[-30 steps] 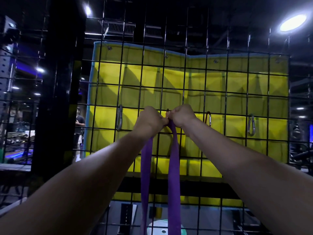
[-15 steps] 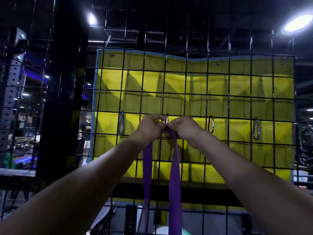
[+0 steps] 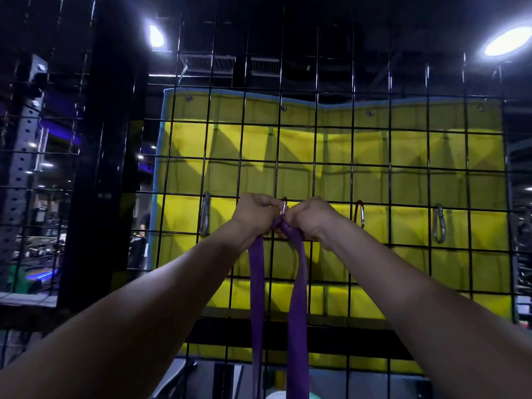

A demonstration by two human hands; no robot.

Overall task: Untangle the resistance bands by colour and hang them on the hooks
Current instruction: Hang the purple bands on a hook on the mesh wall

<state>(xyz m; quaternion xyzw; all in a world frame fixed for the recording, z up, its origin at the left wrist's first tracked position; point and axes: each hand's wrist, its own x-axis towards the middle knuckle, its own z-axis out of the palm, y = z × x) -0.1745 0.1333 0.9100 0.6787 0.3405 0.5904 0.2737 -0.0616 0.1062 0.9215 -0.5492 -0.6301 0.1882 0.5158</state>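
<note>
A purple resistance band (image 3: 296, 298) hangs in two strands down from my hands at a black wire grid (image 3: 334, 159). My left hand (image 3: 253, 213) and my right hand (image 3: 309, 216) are both raised to a carabiner hook (image 3: 284, 207) on the grid, fingers curled, pinching the band's top bunched at the hook. Only a sliver of that hook shows between my fists. Other carabiner hooks hang empty on the same row: a silver one (image 3: 205, 214) to the left, a red one (image 3: 359, 213) and a silver one (image 3: 439, 223) to the right.
A yellow padded mat (image 3: 403, 174) hangs behind the grid. A thick black post (image 3: 98, 168) stands at the left. A person (image 3: 141, 234) stands far behind the grid. Ceiling lights (image 3: 506, 41) glare above. A pale round object (image 3: 276, 395) lies low beyond the grid.
The view has drifted down relative to the hands. My hands stay at the hook, and the band's top has gathered tighter against it.
</note>
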